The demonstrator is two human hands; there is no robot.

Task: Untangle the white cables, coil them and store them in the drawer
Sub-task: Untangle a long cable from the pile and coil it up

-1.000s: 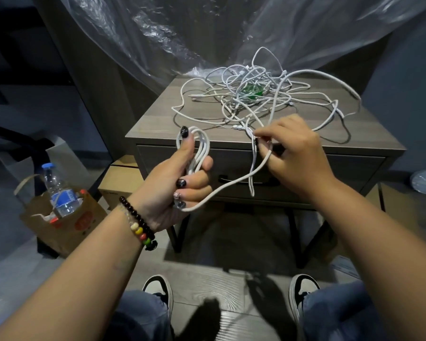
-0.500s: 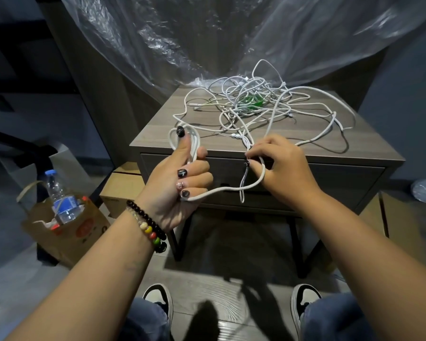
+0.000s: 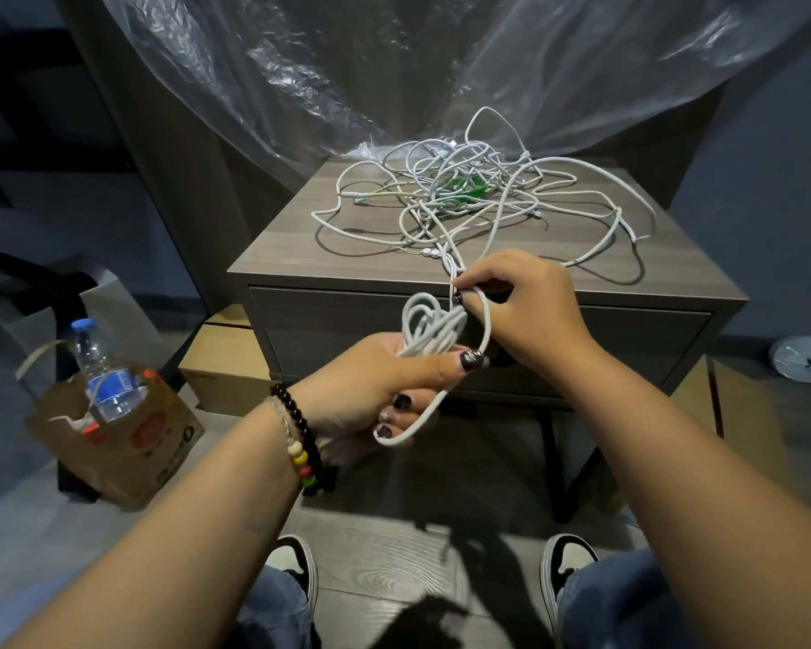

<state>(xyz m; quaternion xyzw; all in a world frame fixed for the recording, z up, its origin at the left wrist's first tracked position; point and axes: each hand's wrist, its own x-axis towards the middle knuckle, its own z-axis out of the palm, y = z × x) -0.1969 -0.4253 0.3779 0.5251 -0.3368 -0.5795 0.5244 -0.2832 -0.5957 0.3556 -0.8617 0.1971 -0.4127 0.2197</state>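
White cables (image 3: 469,199): most lie tangled on the surface (image 3: 300,245). Coiling step in hand. Left hand (image 3: 375,381) grips a partial coil (image 3: 429,330); right hand (image 3: 520,306) pinches the feeding strand. Next: another loop, easing slack from the tangle; drawer (image 3: 328,330) looks closed.

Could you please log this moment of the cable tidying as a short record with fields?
left hand: grips a coil of white cable
right hand: pinches the strand that leads from the coil to the pile
tangled cables: heaped on the nightstand top, a green item among them
drawer: closed
floor, left: paper bag holding a water bottle
stage: coiling, nothing stored yet
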